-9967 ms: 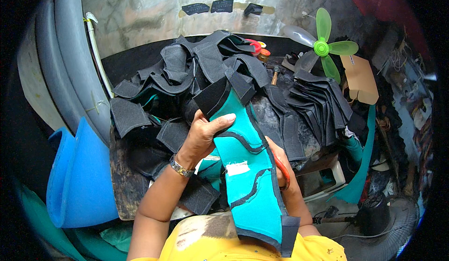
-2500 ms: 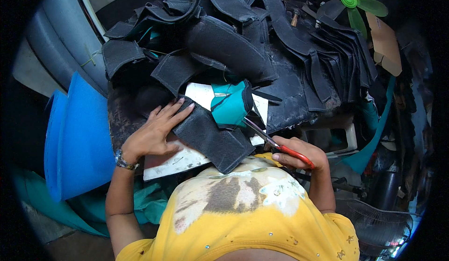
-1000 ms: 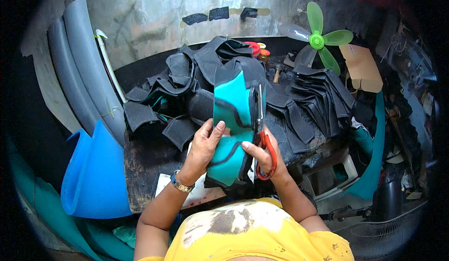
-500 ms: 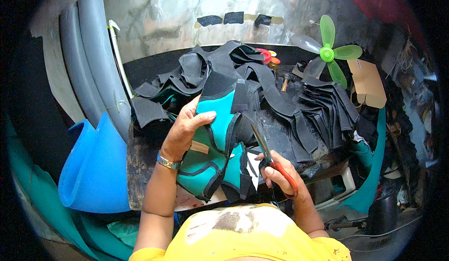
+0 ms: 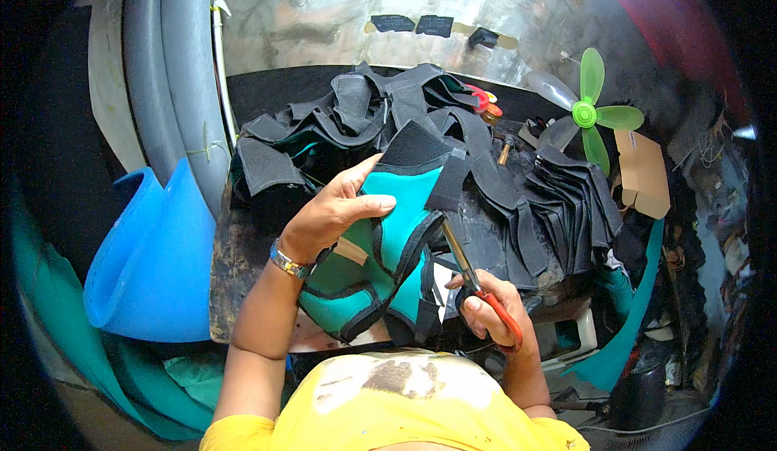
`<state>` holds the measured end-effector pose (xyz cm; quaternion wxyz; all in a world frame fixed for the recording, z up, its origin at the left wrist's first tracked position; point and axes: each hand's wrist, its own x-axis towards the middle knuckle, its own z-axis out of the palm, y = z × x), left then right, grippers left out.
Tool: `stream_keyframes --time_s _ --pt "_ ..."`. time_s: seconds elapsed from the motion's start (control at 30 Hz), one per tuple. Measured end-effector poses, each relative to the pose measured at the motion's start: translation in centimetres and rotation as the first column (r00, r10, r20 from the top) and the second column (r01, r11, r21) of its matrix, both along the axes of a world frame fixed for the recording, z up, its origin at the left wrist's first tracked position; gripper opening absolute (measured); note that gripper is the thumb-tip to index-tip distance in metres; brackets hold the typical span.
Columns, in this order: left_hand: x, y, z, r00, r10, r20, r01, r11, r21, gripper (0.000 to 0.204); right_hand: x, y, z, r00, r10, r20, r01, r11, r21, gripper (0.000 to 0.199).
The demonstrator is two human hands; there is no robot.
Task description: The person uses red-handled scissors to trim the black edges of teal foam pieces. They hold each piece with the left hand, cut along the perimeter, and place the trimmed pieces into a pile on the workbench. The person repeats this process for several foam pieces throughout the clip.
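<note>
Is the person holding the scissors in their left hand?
No, the red-handled scissors are in the right hand; the left hand rests on the teal and black fabric piece.

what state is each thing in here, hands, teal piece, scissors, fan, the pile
left hand: gripping the teal piece
right hand: holding the scissors
teal piece: held up, bent, black-edged
scissors: blades shut, pointing at the teal piece
fan: blades look sharp, apparently not spinning
black pile: heaped on the table
blue sheet: curled, standing at left

Small sewing workshop — cut black fabric pieces (image 5: 558, 200) piled on worn workbench (image 5: 231, 265), foam rolls (image 5: 174, 87) alongside.
</note>
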<state>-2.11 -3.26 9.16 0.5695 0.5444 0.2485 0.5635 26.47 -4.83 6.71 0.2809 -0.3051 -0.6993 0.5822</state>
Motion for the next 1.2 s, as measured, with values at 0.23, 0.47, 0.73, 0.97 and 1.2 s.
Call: stream_keyframes --time_s 0.23,0.47,0.73,0.97,1.2 --pt "-0.4 0.7 -0.7 0.997 0.038 -0.073 -0.039 0.999 -0.005 0.073 0.0 -0.2 0.3 0.999 0.013 -0.031 -0.013 1.0 -0.004 0.041" --pt "-0.7 0.8 -1.3 0.99 0.072 -0.124 -0.071 0.997 0.012 0.08 -0.1 0.0 0.1 0.999 -0.039 0.029 0.037 0.996 0.079 0.033" --pt "-0.4 0.9 -0.9 0.975 0.138 -0.175 -0.131 0.99 0.049 0.077 -0.1 0.7 -1.0 0.992 -0.12 0.041 0.1 0.938 0.332 0.016" --pt "2.9 1.0 -0.5 0.925 0.375 0.062 -0.38 0.921 0.091 0.055 -2.3 1.4 -1.8 0.937 -0.289 -0.197 0.328 0.922 0.208 0.041" --pt "4.5 0.7 -1.3 0.934 0.306 0.185 -0.319 0.947 0.042 0.04 -4.0 1.0 -1.6 0.906 -0.348 -0.24 0.382 0.917 0.112 0.039"
